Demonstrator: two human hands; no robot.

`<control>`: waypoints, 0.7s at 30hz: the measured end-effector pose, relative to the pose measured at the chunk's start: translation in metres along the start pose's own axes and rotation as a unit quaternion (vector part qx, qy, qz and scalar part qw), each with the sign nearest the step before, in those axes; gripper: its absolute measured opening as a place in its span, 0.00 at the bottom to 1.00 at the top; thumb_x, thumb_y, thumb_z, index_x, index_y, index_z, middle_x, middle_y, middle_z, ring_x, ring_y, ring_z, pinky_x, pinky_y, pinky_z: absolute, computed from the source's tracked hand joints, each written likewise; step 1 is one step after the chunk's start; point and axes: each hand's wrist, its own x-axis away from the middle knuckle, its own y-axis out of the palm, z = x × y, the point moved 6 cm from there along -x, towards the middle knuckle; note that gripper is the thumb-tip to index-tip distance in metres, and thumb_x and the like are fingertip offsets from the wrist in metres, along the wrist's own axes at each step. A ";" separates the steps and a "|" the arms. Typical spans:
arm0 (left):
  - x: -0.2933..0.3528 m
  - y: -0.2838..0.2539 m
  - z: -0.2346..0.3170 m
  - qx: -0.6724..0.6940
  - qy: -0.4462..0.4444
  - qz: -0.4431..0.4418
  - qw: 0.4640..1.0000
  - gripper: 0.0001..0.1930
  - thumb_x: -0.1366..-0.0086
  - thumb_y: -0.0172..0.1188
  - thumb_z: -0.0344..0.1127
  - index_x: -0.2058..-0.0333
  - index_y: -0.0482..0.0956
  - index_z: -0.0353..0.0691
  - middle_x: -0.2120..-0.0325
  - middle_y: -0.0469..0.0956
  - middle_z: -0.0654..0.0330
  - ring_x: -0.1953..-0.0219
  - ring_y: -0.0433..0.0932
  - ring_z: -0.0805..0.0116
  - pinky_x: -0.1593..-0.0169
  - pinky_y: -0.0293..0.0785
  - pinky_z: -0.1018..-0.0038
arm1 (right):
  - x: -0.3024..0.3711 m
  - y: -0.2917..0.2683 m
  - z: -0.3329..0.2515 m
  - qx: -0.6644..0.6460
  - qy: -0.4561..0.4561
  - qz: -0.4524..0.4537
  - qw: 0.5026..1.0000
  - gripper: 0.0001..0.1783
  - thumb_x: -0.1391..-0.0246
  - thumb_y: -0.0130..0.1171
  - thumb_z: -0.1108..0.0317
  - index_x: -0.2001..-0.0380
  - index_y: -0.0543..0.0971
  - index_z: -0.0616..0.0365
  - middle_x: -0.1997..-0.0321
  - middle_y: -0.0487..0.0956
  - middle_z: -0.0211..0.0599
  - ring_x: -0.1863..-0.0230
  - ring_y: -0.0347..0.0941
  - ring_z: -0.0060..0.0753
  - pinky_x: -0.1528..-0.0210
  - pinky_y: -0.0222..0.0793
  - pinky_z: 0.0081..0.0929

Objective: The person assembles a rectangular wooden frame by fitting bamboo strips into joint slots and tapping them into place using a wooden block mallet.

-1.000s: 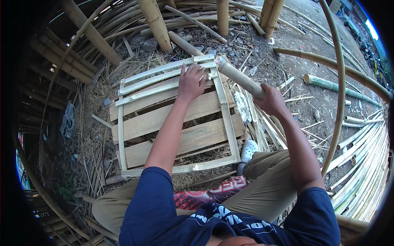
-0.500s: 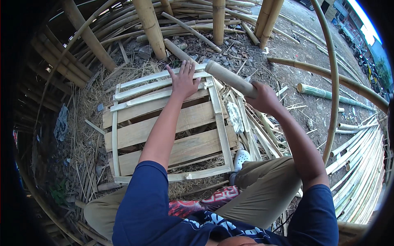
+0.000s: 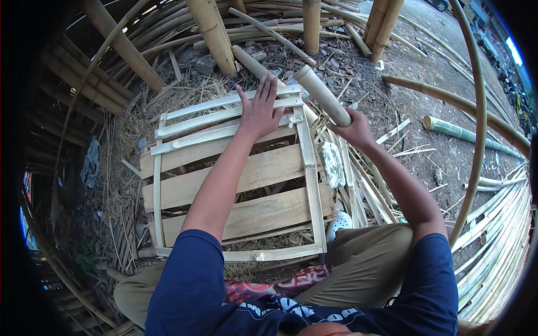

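My left hand (image 3: 261, 112) lies with its fingers spread across the pale bamboo slats (image 3: 210, 115) at the far side of a square bamboo frame (image 3: 308, 173). That frame rests on a low platform of wooden planks (image 3: 230, 173) with gaps between them. To the right, my right hand (image 3: 356, 129) is wrapped round the near end of a short, thick bamboo club (image 3: 321, 95). Its free end is raised over the frame's far right corner, close to the left fingertips.
A stone-like whitish block (image 3: 332, 164) lies beside the platform among split bamboo strips (image 3: 370, 190). Bamboo posts (image 3: 212, 36) stand beyond. A curved pole (image 3: 479, 112) rises at the right, near a stack of bamboo poles (image 3: 499, 241). My shoe (image 3: 339, 224) is by the near right corner.
The club has swung to a steeper angle, its free end shifting away from the slats. My left hand stays on the slats, and the whole view has shifted slightly.
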 end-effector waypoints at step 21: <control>0.034 -0.022 0.038 0.298 0.055 0.060 0.951 0.17 0.40 0.71 0.39 0.54 0.86 0.37 0.57 0.83 0.55 0.53 0.80 0.54 0.47 0.77 0.60 | -0.012 0.002 0.012 -0.023 -0.018 0.030 0.999 0.26 0.56 0.73 0.58 0.56 0.84 0.64 0.63 0.86 0.50 0.60 0.85 0.44 0.54 0.77 0.39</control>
